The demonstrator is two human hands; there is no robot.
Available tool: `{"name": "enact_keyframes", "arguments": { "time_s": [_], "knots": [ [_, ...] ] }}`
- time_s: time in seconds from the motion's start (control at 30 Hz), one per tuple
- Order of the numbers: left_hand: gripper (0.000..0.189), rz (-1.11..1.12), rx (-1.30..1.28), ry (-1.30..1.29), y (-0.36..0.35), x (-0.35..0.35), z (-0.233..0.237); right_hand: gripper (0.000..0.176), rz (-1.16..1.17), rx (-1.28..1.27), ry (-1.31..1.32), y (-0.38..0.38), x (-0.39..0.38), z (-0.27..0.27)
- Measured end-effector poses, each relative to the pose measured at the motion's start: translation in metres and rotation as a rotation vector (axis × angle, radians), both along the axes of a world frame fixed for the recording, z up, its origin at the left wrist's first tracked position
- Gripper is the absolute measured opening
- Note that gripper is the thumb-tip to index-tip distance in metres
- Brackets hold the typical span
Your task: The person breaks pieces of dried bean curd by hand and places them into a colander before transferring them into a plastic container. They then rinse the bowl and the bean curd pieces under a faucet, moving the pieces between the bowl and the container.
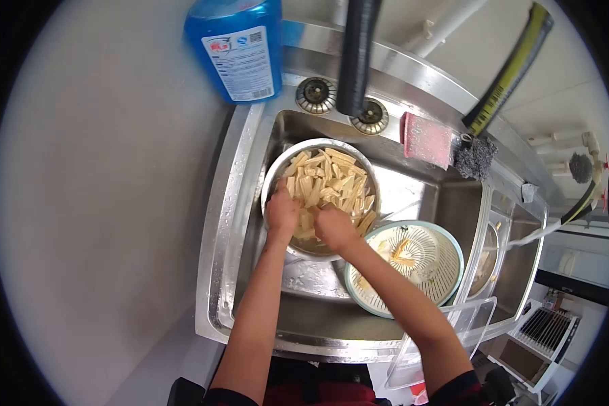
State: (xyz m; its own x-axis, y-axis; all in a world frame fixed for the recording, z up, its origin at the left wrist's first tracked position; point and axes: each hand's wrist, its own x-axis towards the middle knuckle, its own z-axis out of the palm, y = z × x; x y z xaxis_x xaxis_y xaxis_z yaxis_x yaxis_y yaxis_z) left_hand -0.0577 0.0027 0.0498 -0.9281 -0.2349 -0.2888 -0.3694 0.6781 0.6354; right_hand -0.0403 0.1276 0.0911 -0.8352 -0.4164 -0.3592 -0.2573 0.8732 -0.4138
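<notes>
A round metal bowl (273, 157) sits in the sink, holding water and many pale yellow tofu-skin strips (328, 172). Inside its left part, my left hand (283, 211) reaches down among the strips with bent fingers, their tips hidden. My right hand (335, 227) is curled closed over strips near the bowl's front middle; its fingertips are under the water or behind the hand. Just right of the bowl, beneath my right forearm, lies a pale green-rimmed colander (453, 245) with a few yellow scraps in it.
The steel sink (233, 203) surrounds the bowl. Behind stand a blue detergent bottle (240, 51), two drain strainers (316, 95), a pink sponge (426, 140) and a steel scourer (476, 157). A black faucet hose (356, 61) hangs over the bowl's back; a clear plastic container (419, 352) is at front right.
</notes>
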Motion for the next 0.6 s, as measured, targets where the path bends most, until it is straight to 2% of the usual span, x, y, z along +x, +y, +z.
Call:
{"name": "enact_keyframes", "arguments": {
  "time_s": [0.03, 0.07, 0.1, 0.17, 0.2, 0.23, 0.3, 0.33, 0.37, 0.47, 0.5, 0.53, 0.57, 0.6],
  "knots": [
    [0.045, -0.008, 0.004, -0.134, -0.003, -0.004, 0.002, 0.022, 0.007, 0.005, 0.0, -0.004, 0.001, -0.014],
    [0.036, -0.022, 0.036, -0.011, -0.007, -0.002, -0.008, 0.023, 0.052, 0.067, 0.179, -0.006, 0.004, -0.027],
    [0.036, -0.016, 0.04, -0.014, -0.011, -0.001, -0.007, 0.025, 0.098, 0.128, 0.355, -0.009, 0.004, -0.033],
    [0.028, 0.215, 0.332, 0.117, -0.016, 0.009, -0.003, 0.024, 0.096, 0.197, 0.375, -0.011, 0.005, -0.046],
    [0.019, 0.359, 0.739, 0.174, -0.018, 0.017, 0.004, 0.023, 0.092, 0.263, 0.401, -0.011, 0.006, -0.049],
    [0.019, 0.362, 0.739, 0.166, -0.021, 0.024, 0.015, 0.023, 0.094, 0.264, 0.393, -0.011, 0.005, -0.048],
    [0.013, 0.49, 1.079, -0.003, -0.029, 0.037, 0.039, 0.021, 0.038, 0.176, 0.249, -0.007, 0.003, -0.042],
    [0.01, 0.499, 1.066, -0.045, -0.029, 0.041, 0.049, 0.021, 0.008, 0.067, 0.301, -0.004, 0.001, -0.036],
    [0.008, 0.51, 1.024, -0.083, -0.03, 0.045, 0.053, 0.021, 0.012, 0.067, 0.299, -0.001, -0.002, -0.029],
    [0.012, 0.499, 0.926, -0.087, -0.03, 0.052, 0.029, 0.027, -0.142, -0.074, -0.028, 0.01, -0.016, -0.007],
    [0.016, 0.384, 0.68, 0.033, -0.027, 0.053, 0.027, 0.027, -0.143, -0.073, -0.026, 0.011, -0.02, -0.004],
    [0.02, 0.268, 0.431, 0.149, -0.024, 0.053, 0.023, 0.027, -0.25, -0.136, -0.074, 0.012, -0.023, -0.001],
    [0.02, 0.267, 0.429, 0.149, -0.021, 0.055, 0.017, 0.027, -0.357, -0.2, -0.124, 0.012, -0.025, -0.001],
    [0.023, 0.206, 0.442, 0.04, -0.018, 0.053, 0.019, 0.027, -0.36, -0.204, -0.125, 0.011, -0.026, -0.003]
  ]
}}
